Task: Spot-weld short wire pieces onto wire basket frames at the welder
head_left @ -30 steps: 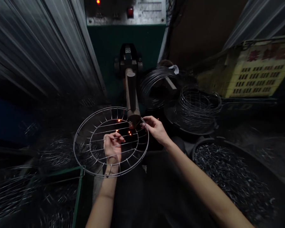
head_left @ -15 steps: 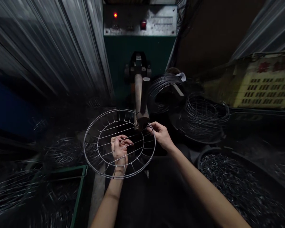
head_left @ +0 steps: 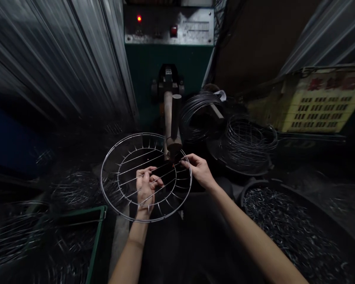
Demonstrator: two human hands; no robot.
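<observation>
A round wire rack [head_left: 109, 204], with an outer rim, a smaller inner ring, parallel cross wires and short joining wires, is held tilted under the metal arms of a machine. My left hand [head_left: 146, 187] is under and behind the rack, its fingers closed around the cross wires. At the rack's right side, my right hand [head_left: 198, 169] is pinched by the rim, fingertips close to the machine's tip. What the fingertips pinch is too small and dark to make out. The two thick rods of the welding machine [head_left: 172, 126] meet the rack's far right edge, where a tiny orange glow shows.
Behind stands a green cabinet with a metal control panel [head_left: 168, 29] and a lit red lamp. To the right are wire coils [head_left: 202, 106], a pile of wire rings [head_left: 248, 142], a tub of short wire pieces [head_left: 284, 221] and a yellow crate [head_left: 319, 106]. A green crate [head_left: 99, 236] sits lower left.
The whole view has shifted slightly, moving things a little left. An orange glow now shows at the machine's tip. Both hands keep nearly the same hold on the rack.
</observation>
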